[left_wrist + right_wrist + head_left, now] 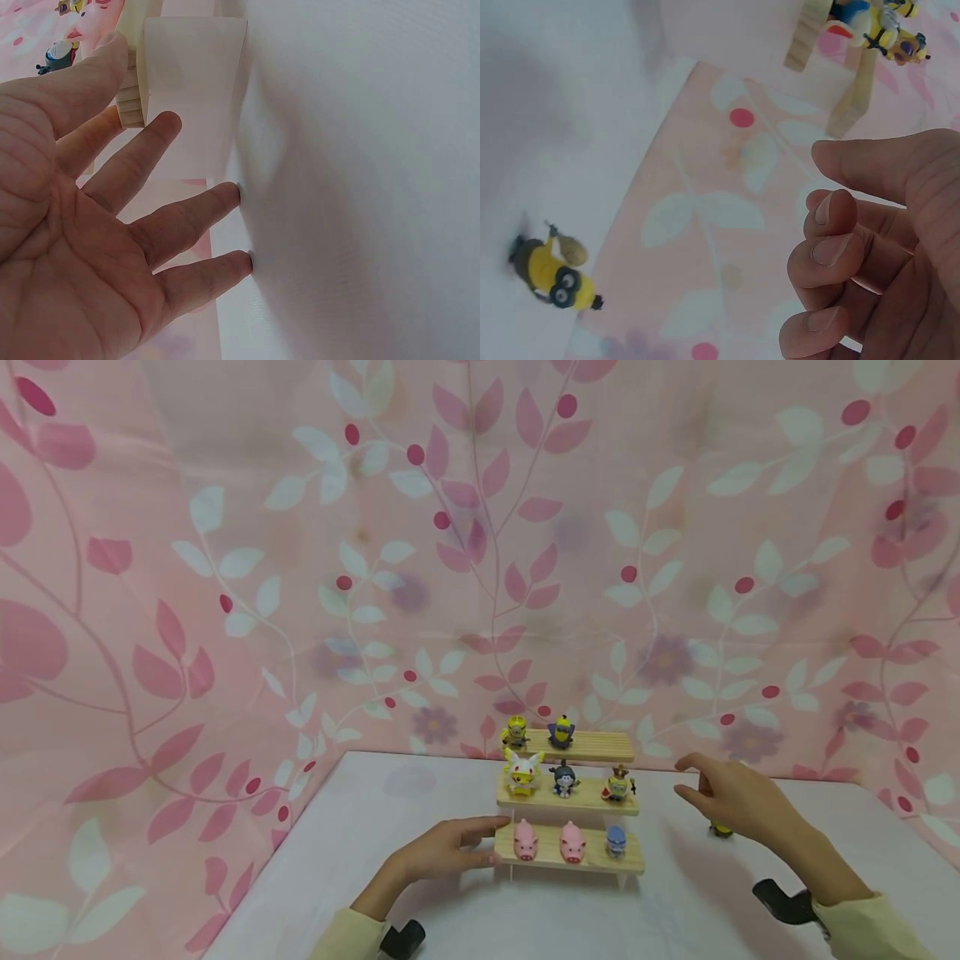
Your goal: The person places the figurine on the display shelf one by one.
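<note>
A three-tier wooden display stand [549,848] holds several small figures. My left hand [442,850] is at the left end of its lowest tier, with thumb and index finger touching the wood. In the left wrist view its other fingers [187,221] stretch out past the plank, fairly straight. My right hand [738,795] hovers right of the stand, fingers loosely bent and nothing between them. Beneath it, a yellow minion figure [555,279] stands on the table, partly hidden by the hand in the head view.
Two pink pigs [572,843] and a blue-capped figure [616,841] occupy the bottom tier. A white-eared yellow figure [522,774], a dark-haired figure [564,779] and a crowned minion [618,784] are on the middle one. Two minions [561,732] stand on top. Floral cloth [480,568] hangs behind.
</note>
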The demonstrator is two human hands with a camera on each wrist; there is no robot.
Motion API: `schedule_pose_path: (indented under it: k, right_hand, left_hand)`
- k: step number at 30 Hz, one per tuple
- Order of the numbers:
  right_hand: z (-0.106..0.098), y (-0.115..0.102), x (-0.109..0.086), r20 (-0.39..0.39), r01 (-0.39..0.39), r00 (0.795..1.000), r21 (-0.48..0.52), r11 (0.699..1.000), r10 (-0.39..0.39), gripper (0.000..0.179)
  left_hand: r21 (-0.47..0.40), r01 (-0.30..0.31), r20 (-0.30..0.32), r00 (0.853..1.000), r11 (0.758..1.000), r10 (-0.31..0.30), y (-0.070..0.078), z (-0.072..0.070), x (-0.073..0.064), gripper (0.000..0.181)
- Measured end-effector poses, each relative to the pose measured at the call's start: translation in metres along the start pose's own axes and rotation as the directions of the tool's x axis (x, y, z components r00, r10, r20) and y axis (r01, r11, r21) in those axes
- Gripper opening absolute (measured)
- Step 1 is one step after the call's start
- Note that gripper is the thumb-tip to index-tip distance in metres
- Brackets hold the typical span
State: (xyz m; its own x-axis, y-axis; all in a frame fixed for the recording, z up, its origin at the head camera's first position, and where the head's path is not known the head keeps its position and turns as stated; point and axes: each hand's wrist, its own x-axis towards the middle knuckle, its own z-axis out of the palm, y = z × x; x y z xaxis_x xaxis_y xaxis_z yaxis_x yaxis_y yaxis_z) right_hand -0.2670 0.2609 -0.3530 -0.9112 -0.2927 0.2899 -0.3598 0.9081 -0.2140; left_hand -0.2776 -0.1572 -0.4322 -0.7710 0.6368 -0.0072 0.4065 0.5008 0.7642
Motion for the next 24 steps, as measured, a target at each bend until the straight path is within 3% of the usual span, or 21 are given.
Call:
schedule_pose_path:
  k: [24]
  right_hand:
    - [0.018,0.047,-0.024,0.084,-0.066,0.994,0.004,0.998,0.065,0.035]
  left_hand:
    - [-0.012,0.002,0.000,1.000,1.000,-0.002,0.000,0.000,0.000,0.053]
